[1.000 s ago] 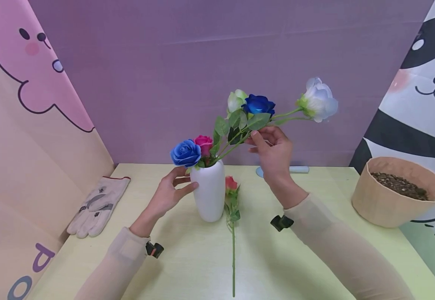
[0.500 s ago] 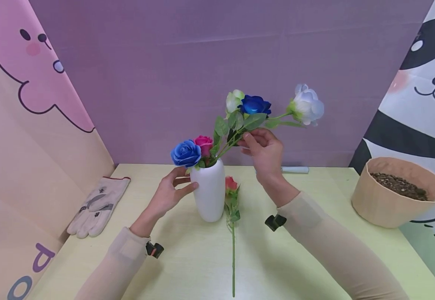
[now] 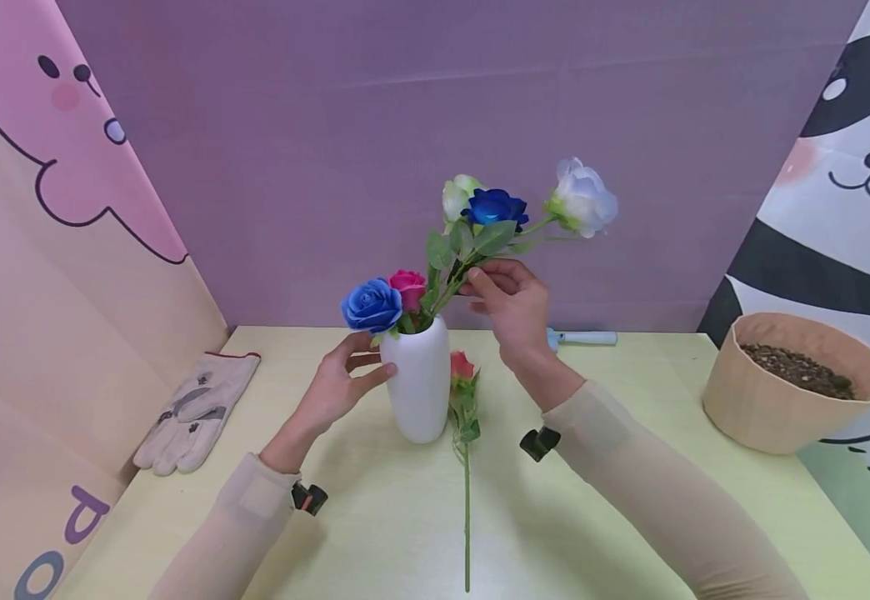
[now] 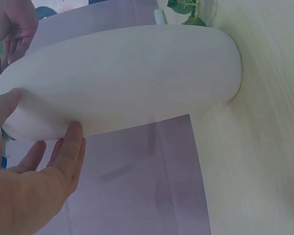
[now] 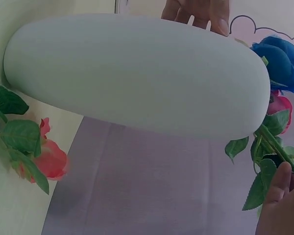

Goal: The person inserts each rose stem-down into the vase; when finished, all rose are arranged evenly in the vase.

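Note:
My left hand [image 3: 339, 385] holds the white vase [image 3: 422, 387] near its rim, thumb on the near side and fingers round the left side. The vase stands upright on the table. In its mouth are a light blue rose [image 3: 372, 306], a pink rose [image 3: 408, 289], a greenish-white flower [image 3: 459, 197], a dark blue rose [image 3: 495, 207] and a pale white-blue flower [image 3: 583, 198] leaning right. Above and right of the rim, my right hand [image 3: 516, 308] pinches a green flower stem [image 5: 274, 144] between thumb and fingers. Leaves partly hide which flower it belongs to.
A red rose [image 3: 466, 400] lies on the table just right of the vase, stem toward me. Behind the right hand is a blue-handled tool [image 3: 587, 337]. Work gloves [image 3: 198, 412] lie at left; a tan pot of soil [image 3: 750, 400] stands at right.
My right hand has moved left toward the vase mouth, and the pale white-blue flower and dark blue rose have swung left with it. The left hand and the vase stay in place.

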{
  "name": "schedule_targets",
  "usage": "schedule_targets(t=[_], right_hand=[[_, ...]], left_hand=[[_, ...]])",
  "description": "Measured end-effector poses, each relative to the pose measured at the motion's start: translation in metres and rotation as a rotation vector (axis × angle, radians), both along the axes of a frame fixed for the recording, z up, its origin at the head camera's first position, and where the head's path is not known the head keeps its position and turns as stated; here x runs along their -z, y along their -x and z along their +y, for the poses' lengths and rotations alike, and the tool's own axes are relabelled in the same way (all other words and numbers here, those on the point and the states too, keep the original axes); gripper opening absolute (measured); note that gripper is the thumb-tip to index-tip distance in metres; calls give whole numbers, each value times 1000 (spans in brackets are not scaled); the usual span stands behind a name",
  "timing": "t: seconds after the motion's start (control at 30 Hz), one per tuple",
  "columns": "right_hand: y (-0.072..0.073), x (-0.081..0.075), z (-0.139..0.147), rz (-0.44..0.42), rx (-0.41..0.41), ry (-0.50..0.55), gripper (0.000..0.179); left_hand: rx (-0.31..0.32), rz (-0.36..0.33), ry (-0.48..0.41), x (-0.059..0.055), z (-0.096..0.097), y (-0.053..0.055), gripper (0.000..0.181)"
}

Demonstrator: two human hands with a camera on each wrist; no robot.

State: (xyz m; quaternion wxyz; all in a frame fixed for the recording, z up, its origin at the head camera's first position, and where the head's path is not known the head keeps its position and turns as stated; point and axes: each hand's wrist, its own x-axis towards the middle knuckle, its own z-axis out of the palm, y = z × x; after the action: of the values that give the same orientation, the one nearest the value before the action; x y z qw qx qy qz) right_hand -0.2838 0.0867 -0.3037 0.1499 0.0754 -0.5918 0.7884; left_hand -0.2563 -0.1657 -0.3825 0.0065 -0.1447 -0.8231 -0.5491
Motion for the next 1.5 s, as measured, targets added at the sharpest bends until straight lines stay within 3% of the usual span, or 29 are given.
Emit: schedule_targets(t=[0.33, 0.57, 0.8, 1.33, 1.5], right_hand=[[2, 0, -5, -17, 4, 13, 14], [9, 3, -7, -46, -13, -98, 31], [14, 6, -10, -78, -47, -191, 22], [13, 10, -12, -29, -36, -142, 19], [13, 9, -14, -50, -24, -214, 24]], left_hand=[[3, -1, -9, 0, 1, 1, 63], [9, -2, -13, 2, 0, 2, 64], [2, -2, -4, 3, 1, 1, 65], [1, -2, 1, 4, 0, 2, 66], [1, 0, 2, 4, 0, 2, 67]])
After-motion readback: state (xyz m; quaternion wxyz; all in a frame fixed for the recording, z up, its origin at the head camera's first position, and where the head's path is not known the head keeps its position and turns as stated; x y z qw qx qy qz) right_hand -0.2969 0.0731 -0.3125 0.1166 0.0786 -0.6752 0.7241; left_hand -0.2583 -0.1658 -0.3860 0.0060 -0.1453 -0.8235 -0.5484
